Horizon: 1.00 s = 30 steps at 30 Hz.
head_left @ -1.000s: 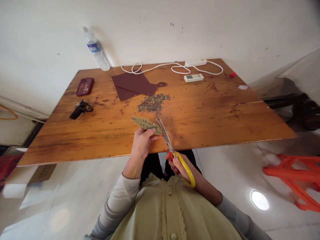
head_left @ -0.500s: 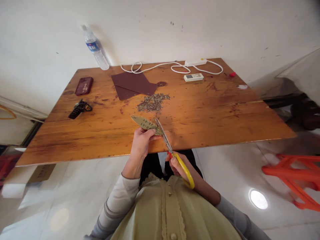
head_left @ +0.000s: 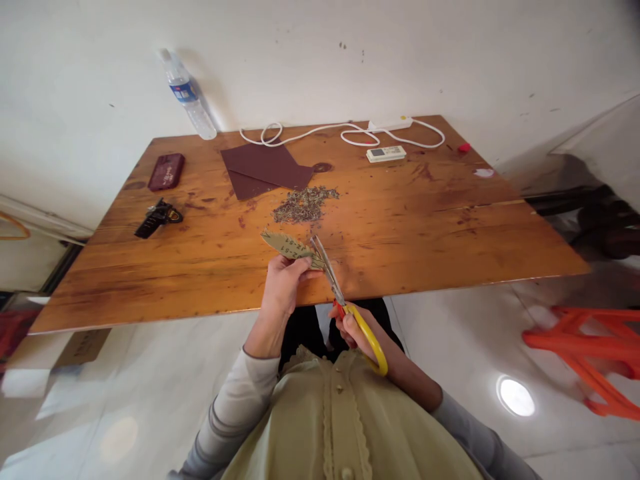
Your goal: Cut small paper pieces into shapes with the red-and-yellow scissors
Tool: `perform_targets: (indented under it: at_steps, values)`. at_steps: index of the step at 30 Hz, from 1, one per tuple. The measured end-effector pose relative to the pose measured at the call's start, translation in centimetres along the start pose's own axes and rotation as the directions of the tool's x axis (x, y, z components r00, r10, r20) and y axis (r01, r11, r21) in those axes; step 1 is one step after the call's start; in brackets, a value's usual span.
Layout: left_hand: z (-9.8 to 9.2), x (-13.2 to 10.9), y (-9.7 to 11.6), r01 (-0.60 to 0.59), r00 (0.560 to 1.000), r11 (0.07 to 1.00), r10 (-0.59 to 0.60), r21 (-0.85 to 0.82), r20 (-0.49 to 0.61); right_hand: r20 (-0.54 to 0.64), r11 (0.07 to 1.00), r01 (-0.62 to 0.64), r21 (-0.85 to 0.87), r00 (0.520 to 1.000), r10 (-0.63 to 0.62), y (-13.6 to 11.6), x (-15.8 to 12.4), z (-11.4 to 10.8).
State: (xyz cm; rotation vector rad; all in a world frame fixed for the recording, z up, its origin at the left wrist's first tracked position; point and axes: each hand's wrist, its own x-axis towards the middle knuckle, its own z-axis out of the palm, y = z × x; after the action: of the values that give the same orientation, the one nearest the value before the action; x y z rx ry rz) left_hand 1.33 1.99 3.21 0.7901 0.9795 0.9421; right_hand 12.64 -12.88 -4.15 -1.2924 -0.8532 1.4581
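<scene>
Desk [head_left: 425, 227] seen from above, from left to right. At the left end, a black claw clip [head_left: 157, 217] lies in front of a dark red phone case [head_left: 167, 171]; a clear bottle [head_left: 185, 93] with a blue label is at the back edge, by the wall. Next, two maroon sheets [head_left: 270, 167] overlap, with a white cable [head_left: 320, 135] along the back edge, partly over them. Near the front edge, the left hand [head_left: 285, 283] pinches a tan printed piece [head_left: 289, 245], jagged along its upper edge, between thumb and fingers. Behind the piece lies a pile of fine shreds [head_left: 305, 203]. The scissors [head_left: 337, 287], blades slightly parted, meet the right end of the piece; the right hand [head_left: 351, 327] is closed around their red and yellow handles, just off the front edge. Farther right, a white remote [head_left: 386, 154] lies before a power strip [head_left: 390, 125], then a small red scrap [head_left: 464, 148]. On the floor stands an orange-red stool [head_left: 575, 340].
</scene>
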Motion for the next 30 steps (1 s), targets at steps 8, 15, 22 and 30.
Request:
perform_targets:
  at_steps: [8,15,22,30]
  values:
    - [-0.1,0.1,0.0,-0.013,1.0,1.0,0.013,0.015,0.013,-0.013,1.0,0.013,0.001,1.0,-0.013,-0.6,-0.1,-0.1]
    - [0.0,0.1,-0.2,0.002,1.0,1.0,-0.002,-0.023,0.021,0.145,0.932,-0.171,0.318,0.981,0.13,-0.8,0.1,0.6]
    - [-0.6,0.5,-0.7,-0.006,1.0,0.999,0.006,-0.037,0.003,0.306,0.88,-0.18,0.44,0.951,0.041,-1.1,0.5,0.6]
    - [-0.8,0.4,-0.6,-0.036,0.999,0.999,0.035,-0.039,-0.033,0.274,0.875,-0.149,0.46,0.962,0.02,-1.5,0.3,0.7]
